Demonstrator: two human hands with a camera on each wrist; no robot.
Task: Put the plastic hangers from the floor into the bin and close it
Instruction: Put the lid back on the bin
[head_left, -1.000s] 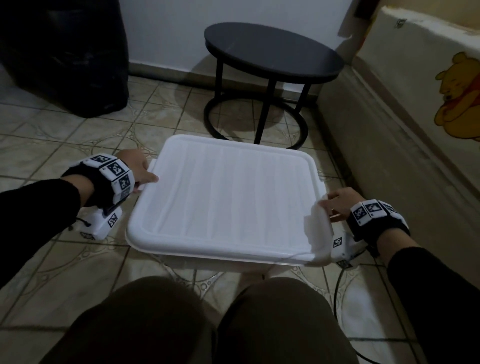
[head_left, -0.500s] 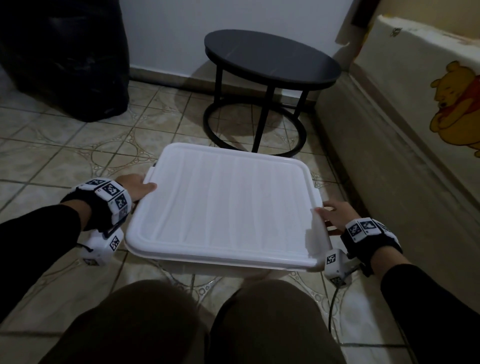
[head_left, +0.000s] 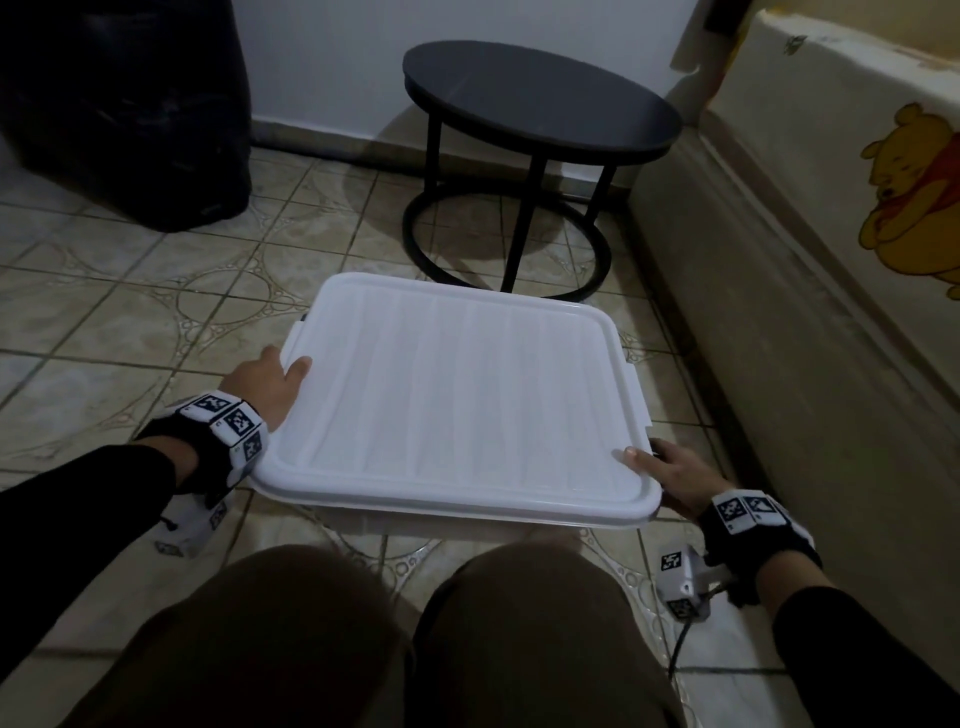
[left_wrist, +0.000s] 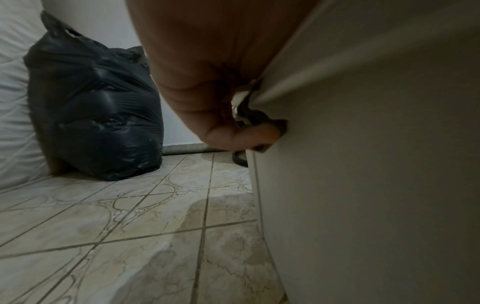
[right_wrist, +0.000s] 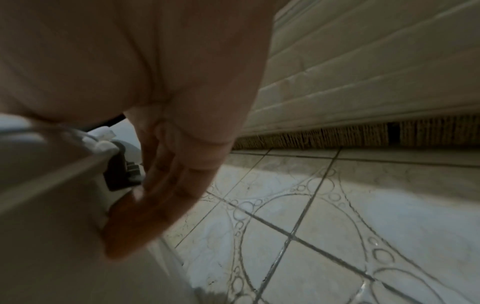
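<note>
A white ribbed lid (head_left: 457, 405) lies flat on the white bin (head_left: 441, 521) on the tiled floor in front of my knees. No hangers are in sight; the lid hides the bin's inside. My left hand (head_left: 270, 384) holds the lid's left edge, thumb on top. In the left wrist view a finger (left_wrist: 249, 135) curls under the rim at a dark latch (left_wrist: 259, 117). My right hand (head_left: 670, 478) holds the near right corner, thumb on the lid. Its fingers (right_wrist: 161, 195) reach down the bin wall (right_wrist: 52, 236) beside another dark latch (right_wrist: 119, 172).
A round black side table (head_left: 540, 109) stands just behind the bin. A full black rubbish bag (head_left: 124, 104) sits at the back left. A mattress edge (head_left: 831, 260) with a cartoon bear runs along the right. My knees (head_left: 467, 649) are close to the bin's front.
The lid has come down and away from me with both hands. My left thumb now lies on top of the lid, and my right hand has slid to the near right corner.
</note>
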